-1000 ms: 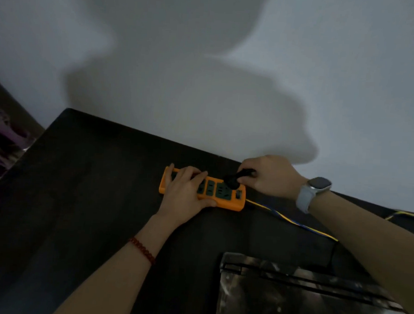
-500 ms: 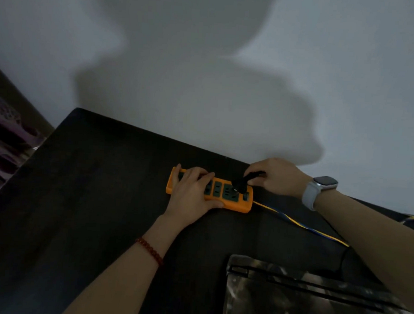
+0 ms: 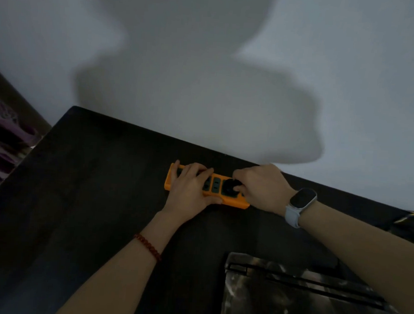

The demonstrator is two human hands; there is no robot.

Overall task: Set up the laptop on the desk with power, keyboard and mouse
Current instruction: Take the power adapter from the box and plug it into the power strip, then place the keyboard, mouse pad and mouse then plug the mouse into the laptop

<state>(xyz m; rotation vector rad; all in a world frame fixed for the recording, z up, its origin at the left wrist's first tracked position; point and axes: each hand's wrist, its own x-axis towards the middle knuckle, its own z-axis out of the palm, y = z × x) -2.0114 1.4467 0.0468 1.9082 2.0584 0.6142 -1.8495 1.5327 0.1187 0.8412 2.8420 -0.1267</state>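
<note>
An orange power strip [image 3: 232,201] with dark sockets lies on the black desk [image 3: 91,198] near the wall. My left hand [image 3: 191,192] lies flat on the strip's left half, fingers straight, thumb along its front edge. A black plug [image 3: 230,187] sits in a socket on the strip's right half. My right hand [image 3: 263,187], with a watch on the wrist, pinches the plug from the right. The laptop [image 3: 290,295] lies at the bottom right, its dark lid facing up.
A pale wall rises right behind the desk's far edge. The desk's left edge drops off beside purple fabric [image 3: 3,141]. A dark object with a yellow stripe [image 3: 411,222] lies at the far right of the desk.
My right hand has turned over the strip and now has the plug seated upright in a socket, where before the plug stood tilted. My left hand has stayed flat on the strip.
</note>
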